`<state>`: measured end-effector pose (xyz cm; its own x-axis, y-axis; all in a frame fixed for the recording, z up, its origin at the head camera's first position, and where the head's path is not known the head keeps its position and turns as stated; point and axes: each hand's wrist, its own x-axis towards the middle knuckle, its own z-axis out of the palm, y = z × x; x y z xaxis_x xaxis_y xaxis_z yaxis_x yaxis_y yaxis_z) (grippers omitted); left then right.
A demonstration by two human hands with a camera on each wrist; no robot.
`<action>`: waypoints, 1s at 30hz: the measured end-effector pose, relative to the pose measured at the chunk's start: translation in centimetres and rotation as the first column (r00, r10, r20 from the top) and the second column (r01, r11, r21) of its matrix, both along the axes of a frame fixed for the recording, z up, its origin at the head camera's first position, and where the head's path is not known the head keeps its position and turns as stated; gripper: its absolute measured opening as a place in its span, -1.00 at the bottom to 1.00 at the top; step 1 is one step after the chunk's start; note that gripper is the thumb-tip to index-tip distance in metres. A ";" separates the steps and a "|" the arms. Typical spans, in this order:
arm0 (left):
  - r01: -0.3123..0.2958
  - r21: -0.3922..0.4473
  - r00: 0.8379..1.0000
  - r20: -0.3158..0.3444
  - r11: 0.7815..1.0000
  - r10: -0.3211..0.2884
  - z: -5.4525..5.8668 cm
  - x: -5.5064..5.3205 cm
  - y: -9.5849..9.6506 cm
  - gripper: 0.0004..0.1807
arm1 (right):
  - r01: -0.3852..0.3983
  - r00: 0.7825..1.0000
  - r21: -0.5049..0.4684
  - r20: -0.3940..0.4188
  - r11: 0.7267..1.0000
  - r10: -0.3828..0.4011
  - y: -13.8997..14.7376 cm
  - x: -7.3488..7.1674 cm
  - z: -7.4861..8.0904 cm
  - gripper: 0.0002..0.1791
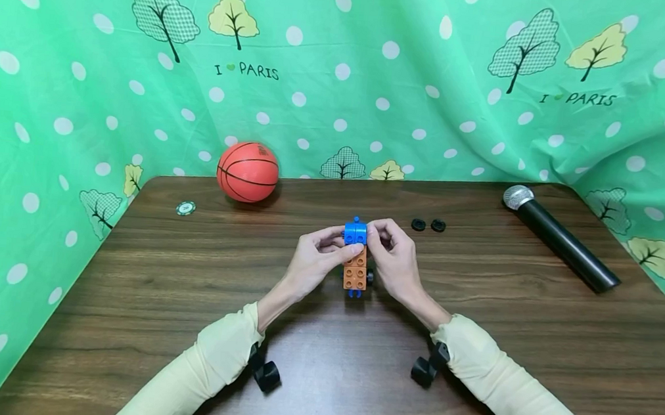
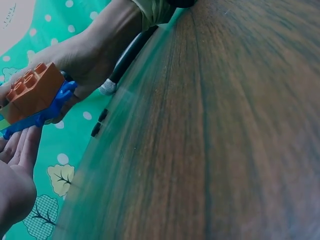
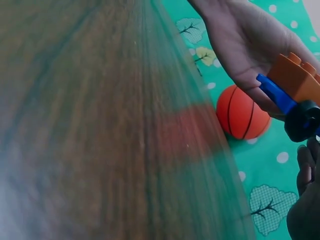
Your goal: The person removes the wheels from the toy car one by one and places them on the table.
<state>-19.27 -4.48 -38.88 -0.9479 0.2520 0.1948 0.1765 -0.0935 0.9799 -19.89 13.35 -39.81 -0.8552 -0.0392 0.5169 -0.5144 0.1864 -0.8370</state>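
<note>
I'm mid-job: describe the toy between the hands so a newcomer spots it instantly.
Start at the brown table, then find the left hand and right hand above it. Between them is the toy. Unlike the red ball or black microphone, it's orange and blue with round studs.

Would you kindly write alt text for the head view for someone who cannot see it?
A person's left hand holds a blue-orange block toy over a table, the right hand curled at its blue end. A red ball and a chip lie beyond to the left, two black wheels and a microphone to the right, before a green curtain.
</note>
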 end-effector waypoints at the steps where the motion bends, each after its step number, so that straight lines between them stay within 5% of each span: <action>1: 0.004 0.001 1.000 -0.002 1.000 -0.004 0.0 0.0 0.0 -0.49 | -0.005 1.000 0.014 -0.008 1.000 0.005 0.1 0.0 0.1 -0.85; 12: -0.023 -0.019 1.000 0.001 1.000 0.023 -0.1 -0.2 -0.6 -0.45 | 0.000 0.994 0.124 -0.110 0.992 0.013 0.3 0.2 0.9 -0.96; 23: -0.051 -0.026 0.999 0.018 0.998 0.052 -0.3 -0.2 -0.8 -0.40 | -0.052 0.998 0.108 0.046 0.993 0.047 1.6 -0.3 0.2 -0.77; 30: -0.066 -0.031 0.998 0.010 0.997 0.067 -0.3 -0.3 -0.9 -0.38 | -0.016 0.997 0.222 -0.076 0.975 0.034 2.6 -0.8 -0.1 -0.70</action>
